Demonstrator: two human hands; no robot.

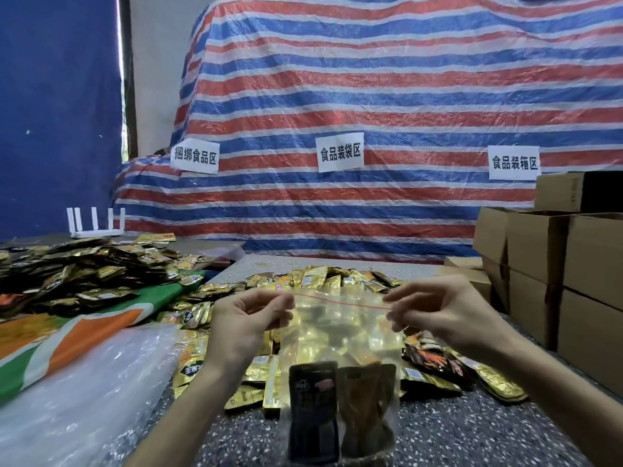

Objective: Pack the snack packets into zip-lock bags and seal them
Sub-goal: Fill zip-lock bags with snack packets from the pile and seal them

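Lowest in the head view, 2 packets stand side by side in the bottom of a clear bag (340, 332): a black one (313, 409) on the left and a brown one (365, 406) on the right, touching or nearly so. The bag hangs upright above the speckled table (472, 433), and its red zip line (340, 299) runs across the top between both hands. The left hand (242, 321) pinches the bag's top left corner between thumb and fingers. The right hand (445, 311) pinches the top right corner the same way. Whether the zip is closed cannot be told.

Behind and beneath the bag lies a heap (323, 278) of loose gold packets, with some dark ones just right of the bag. A second heap (84, 274) sits at far left on a green, orange and white sack (67, 332), beside crumpled clear plastic (84, 392). Cardboard boxes (556, 257) are stacked at right. A white router (96, 227) stands at the back left. A striped tarp (371, 96) carries 3 paper signs (340, 156).
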